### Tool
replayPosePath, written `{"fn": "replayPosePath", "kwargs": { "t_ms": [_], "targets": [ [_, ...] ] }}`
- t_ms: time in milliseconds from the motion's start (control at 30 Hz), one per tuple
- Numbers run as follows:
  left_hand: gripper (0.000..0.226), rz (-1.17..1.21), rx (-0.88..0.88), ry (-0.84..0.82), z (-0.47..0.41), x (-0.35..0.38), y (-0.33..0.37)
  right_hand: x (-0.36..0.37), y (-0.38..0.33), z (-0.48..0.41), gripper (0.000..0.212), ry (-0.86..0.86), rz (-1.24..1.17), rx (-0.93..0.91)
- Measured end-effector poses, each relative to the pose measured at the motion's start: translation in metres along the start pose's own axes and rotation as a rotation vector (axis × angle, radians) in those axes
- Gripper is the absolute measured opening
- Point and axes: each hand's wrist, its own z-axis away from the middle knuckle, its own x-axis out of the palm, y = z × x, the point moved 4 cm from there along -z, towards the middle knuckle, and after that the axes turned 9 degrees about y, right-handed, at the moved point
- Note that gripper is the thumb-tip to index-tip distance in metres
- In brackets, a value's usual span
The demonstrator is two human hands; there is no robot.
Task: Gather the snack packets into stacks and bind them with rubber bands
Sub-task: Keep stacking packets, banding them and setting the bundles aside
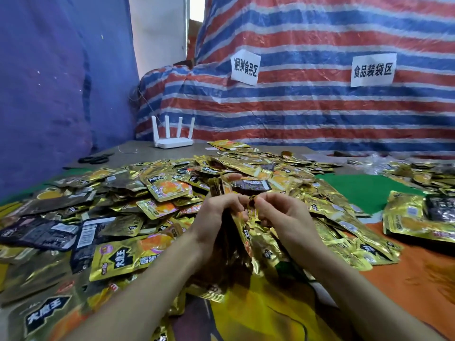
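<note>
Your left hand (219,212) has its fingers curled round a stack of packets (242,232), held on edge right in the middle above the big loose heap of gold packets (147,193) covering the table. Your right hand (278,212) sits just beside it, thumb and fingers pinching a small dark bit (252,201) at the stack's top, can't tell if it's a band or a packet corner. A white router (172,139) with 4 antennas and black scissors (94,159) sit at the far left edge, 2 paper signs (245,67) hang on the striped tarp (320,107) behind
</note>
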Motion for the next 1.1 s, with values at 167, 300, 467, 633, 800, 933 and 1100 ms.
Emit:
{"fn": "replayPosePath", "kwargs": {
  "t_ms": [167,300,467,633,800,933,1100],
  "targets": [
    [0.047,0.024,-0.037,-0.036,0.001,0.001,0.000,0.001,-0.004,0.002,0.015,-0.026,-0.003,-0.026],
    [0.058,0.036,-0.067,-0.045,0.002,0.001,0.000,-0.001,-0.004,0.003,0.012,0.005,-0.013,0.005],
    [0.059,0.253,-0.118,-0.124,0.006,0.007,0.007,-0.005,-0.011,0.002,0.013,-0.194,-0.340,0.234],
    [0.059,0.185,-0.123,-0.181,0.010,0.012,0.006,-0.017,-0.020,0.001,0.019,-0.172,-0.753,0.239],
    [0.054,0.140,-0.153,-0.223,0.012,0.016,0.003,-0.017,-0.019,-0.005,0.040,-0.115,-0.728,0.224],
    [0.024,0.082,-0.183,-0.232,0.016,0.018,0.004,-0.011,-0.019,-0.001,0.048,-0.191,-0.663,0.222],
    [0.041,-0.140,0.035,0.046,0.010,0.006,0.004,-0.009,-0.018,0.003,0.073,-0.140,-0.338,0.135]
  ]
}}
